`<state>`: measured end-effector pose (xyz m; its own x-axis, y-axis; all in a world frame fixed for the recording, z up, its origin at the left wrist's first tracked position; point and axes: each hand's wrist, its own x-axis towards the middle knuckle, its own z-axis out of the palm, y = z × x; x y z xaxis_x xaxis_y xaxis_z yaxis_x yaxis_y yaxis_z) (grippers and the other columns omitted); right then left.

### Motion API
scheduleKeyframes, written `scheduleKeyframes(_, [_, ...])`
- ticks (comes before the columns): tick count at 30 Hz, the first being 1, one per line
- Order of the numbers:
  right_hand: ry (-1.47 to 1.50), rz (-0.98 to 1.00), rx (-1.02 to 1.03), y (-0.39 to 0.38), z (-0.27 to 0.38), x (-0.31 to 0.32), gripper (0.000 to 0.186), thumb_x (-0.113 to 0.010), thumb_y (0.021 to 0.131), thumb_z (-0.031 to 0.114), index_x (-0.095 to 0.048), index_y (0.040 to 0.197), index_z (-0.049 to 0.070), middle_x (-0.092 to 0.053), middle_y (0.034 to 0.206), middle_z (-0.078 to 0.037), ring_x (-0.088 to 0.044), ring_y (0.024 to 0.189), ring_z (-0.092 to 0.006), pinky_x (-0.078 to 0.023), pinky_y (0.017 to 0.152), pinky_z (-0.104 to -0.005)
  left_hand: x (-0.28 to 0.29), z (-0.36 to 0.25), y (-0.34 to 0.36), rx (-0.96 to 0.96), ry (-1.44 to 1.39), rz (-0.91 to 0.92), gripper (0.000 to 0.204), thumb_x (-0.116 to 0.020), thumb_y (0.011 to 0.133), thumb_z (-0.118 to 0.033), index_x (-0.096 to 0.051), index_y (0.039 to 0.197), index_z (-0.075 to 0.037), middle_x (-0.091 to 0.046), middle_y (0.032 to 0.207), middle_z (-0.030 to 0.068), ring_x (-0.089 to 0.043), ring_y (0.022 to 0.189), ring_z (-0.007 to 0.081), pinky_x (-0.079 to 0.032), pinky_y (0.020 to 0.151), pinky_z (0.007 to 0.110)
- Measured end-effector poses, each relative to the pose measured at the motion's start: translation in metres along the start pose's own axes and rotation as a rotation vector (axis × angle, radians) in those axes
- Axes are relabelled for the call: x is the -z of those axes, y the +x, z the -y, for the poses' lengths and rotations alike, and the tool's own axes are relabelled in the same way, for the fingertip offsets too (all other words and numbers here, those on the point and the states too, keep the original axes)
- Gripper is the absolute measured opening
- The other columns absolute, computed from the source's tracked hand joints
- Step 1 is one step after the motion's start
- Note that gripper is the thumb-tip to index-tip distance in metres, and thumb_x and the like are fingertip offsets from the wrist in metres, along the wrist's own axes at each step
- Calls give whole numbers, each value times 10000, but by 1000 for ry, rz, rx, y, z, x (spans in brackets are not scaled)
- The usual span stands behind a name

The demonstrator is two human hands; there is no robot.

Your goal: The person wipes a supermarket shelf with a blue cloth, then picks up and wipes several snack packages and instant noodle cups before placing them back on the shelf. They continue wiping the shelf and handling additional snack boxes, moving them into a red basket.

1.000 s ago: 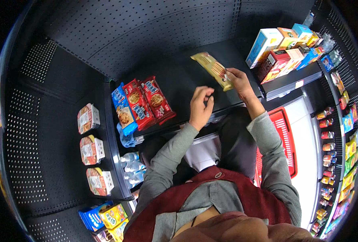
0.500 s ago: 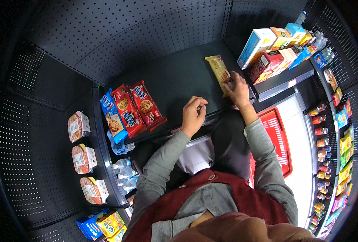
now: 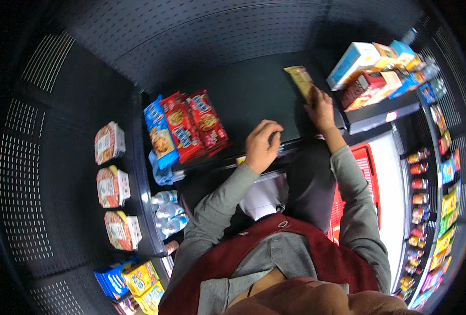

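Note:
A flat gold biscuit packet (image 3: 299, 77) lies aslant on the dark shelf (image 3: 259, 84), its far end uncovered. My right hand (image 3: 323, 109) is closed over the near end, and the fingers hide that part of it. My left hand (image 3: 263, 146) hovers by the shelf's front edge, its fingers loosely curled. A gap shows between thumb and fingers, with nothing visible in it. To its left, two red cookie packs (image 3: 181, 128) lie side by side next to a blue cookie pack (image 3: 160, 132).
Upright boxes (image 3: 354, 65) stand on the shelf to the right. A red basket (image 3: 370, 178) is on the floor below them. White-sided tubs (image 3: 110, 143) line the left shelf, with water bottles (image 3: 170, 212) lower down. Jars (image 3: 419, 184) and snack bags (image 3: 449, 202) fill the far-right racks.
The view has shifted, so the shelves appear displaced. My right hand now covers more of the gold packet, and the packet looks narrower. My left hand keeps much the same pose.

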<state>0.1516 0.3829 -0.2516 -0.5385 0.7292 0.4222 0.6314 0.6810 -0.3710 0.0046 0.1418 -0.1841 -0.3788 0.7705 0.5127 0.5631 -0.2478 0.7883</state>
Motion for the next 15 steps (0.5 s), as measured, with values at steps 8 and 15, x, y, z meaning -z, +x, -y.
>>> scheduleKeyframes(8, [239, -6, 269, 7, 96, 9, 702, -804, 831, 303, -501, 1404, 32, -557, 1373, -205, -571, 1180, -380, -487, 981, -458, 36, 3, 10, 46, 323, -272, 242, -679, 820, -82, -635, 1055, -54, -621, 1138, 132, -581, 1095, 344, -426, 960, 458])
scheduleKeyframes(15, [822, 662, 24, -7, 207, -31, 429, -637, 934, 158, -590, 1329, -2, -723, 1122, -218, -716, 1046, -325, -556, 883, -401, 65, 25, 18, 186, 618, -425, 449, -708, 864, -322, -567, 1183, -39, -512, 1281, 186, -459, 1245, 397, -310, 1080, 585])
